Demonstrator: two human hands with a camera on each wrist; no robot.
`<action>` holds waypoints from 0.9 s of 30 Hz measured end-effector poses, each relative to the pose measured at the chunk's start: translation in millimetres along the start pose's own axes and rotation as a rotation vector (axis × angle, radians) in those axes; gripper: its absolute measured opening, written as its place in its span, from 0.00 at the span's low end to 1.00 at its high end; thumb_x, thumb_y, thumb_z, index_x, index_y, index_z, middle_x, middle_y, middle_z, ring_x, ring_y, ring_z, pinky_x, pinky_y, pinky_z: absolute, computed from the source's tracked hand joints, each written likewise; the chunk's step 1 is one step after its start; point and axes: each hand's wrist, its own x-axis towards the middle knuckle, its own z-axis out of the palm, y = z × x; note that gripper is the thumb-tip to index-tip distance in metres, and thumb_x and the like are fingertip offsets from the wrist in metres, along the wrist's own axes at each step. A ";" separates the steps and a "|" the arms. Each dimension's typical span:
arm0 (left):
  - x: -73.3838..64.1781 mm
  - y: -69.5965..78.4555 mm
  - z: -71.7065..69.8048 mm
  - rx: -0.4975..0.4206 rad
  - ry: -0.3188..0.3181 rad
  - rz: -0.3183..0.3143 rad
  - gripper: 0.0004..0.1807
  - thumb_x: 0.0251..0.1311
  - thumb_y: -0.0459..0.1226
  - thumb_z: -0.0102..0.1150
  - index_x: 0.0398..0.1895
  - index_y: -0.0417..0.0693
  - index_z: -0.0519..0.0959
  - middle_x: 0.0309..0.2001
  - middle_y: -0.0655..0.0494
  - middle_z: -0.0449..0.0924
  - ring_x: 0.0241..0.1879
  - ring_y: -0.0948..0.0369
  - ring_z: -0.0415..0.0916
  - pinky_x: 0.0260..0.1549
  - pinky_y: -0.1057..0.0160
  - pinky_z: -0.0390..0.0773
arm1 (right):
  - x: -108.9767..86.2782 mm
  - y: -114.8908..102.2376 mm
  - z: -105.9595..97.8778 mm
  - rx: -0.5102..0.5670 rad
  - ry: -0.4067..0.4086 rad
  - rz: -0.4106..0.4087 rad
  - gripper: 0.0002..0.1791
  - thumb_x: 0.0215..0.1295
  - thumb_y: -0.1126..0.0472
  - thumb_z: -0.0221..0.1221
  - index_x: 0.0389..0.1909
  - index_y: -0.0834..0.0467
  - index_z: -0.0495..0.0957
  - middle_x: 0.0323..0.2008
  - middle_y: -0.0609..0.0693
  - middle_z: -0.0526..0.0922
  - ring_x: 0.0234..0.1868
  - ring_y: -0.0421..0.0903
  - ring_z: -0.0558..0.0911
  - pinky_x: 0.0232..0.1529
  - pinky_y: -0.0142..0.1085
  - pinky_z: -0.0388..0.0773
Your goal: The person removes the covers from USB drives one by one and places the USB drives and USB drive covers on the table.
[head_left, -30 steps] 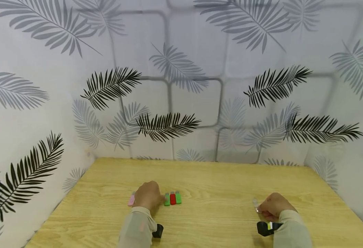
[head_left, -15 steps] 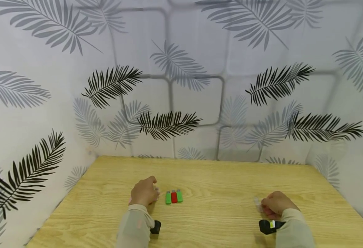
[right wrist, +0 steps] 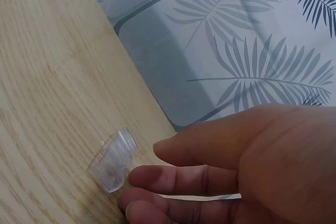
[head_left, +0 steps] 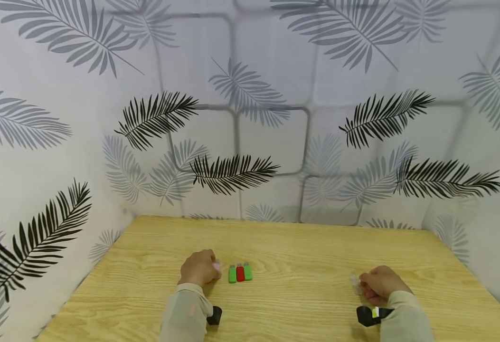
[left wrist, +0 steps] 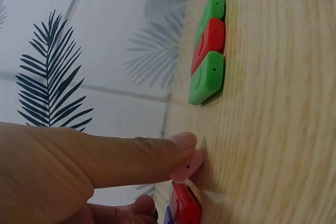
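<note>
My left hand [head_left: 198,269] is low over the table's left part. In the left wrist view its thumb lies over a small pink piece [left wrist: 188,166] with a hole in its end, shaped like a USB stick; the hand pinches it, the other fingers partly hidden. Close beside it are a red piece [left wrist: 185,205] and a blue one [left wrist: 168,214]. A green [left wrist: 208,80], a red [left wrist: 211,40] and another green piece [left wrist: 214,6] lie side by side to the right. My right hand [head_left: 382,284], fingers loosely bent, rests with fingertips right at a clear plastic piece [right wrist: 113,161].
The wood-grain table [head_left: 292,304] reaches back to a pale, leaf-printed cloth [head_left: 271,142] hanging behind and at both sides. Each wrist carries a black camera mount, such as the right one [head_left: 367,315]. Bare wood lies between the hands.
My left hand has drawn back left from the green piece, and its fingers have come down on the pink piece. The right hand stays beside the clear piece, nearly still.
</note>
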 end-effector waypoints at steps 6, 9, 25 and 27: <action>1.1 3.5 3.1 0.003 -0.005 -0.007 0.11 0.47 0.37 0.72 0.24 0.44 0.77 0.27 0.53 0.79 0.26 0.54 0.73 0.25 0.55 0.73 | 0.4 -0.2 -0.5 0.012 -0.001 0.025 0.13 0.67 0.63 0.49 0.28 0.68 0.76 0.17 0.48 0.74 0.18 0.39 0.74 0.21 0.31 0.76; 2.3 6.1 5.6 0.024 -0.010 -0.026 0.14 0.51 0.39 0.69 0.17 0.44 0.74 0.23 0.52 0.76 0.23 0.54 0.71 0.23 0.55 0.71 | -0.4 -0.2 -0.5 0.016 0.005 0.014 0.13 0.67 0.63 0.49 0.28 0.68 0.76 0.18 0.48 0.74 0.18 0.39 0.74 0.21 0.31 0.76; -1.3 8.7 9.1 -0.299 0.114 0.100 0.13 0.62 0.39 0.58 0.21 0.45 0.70 0.22 0.54 0.70 0.17 0.60 0.66 0.17 0.63 0.67 | 0.0 -11.8 -4.1 -0.183 0.091 -0.097 0.18 0.70 0.58 0.48 0.27 0.65 0.78 0.16 0.49 0.77 0.17 0.41 0.74 0.23 0.34 0.74; -1.8 5.9 17.1 -0.497 0.113 0.142 0.11 0.63 0.37 0.58 0.27 0.45 0.68 0.25 0.54 0.70 0.17 0.60 0.66 0.17 0.65 0.66 | -2.9 -17.6 -1.5 -0.156 0.115 -0.121 0.18 0.71 0.58 0.48 0.27 0.65 0.78 0.19 0.51 0.78 0.18 0.42 0.75 0.24 0.35 0.76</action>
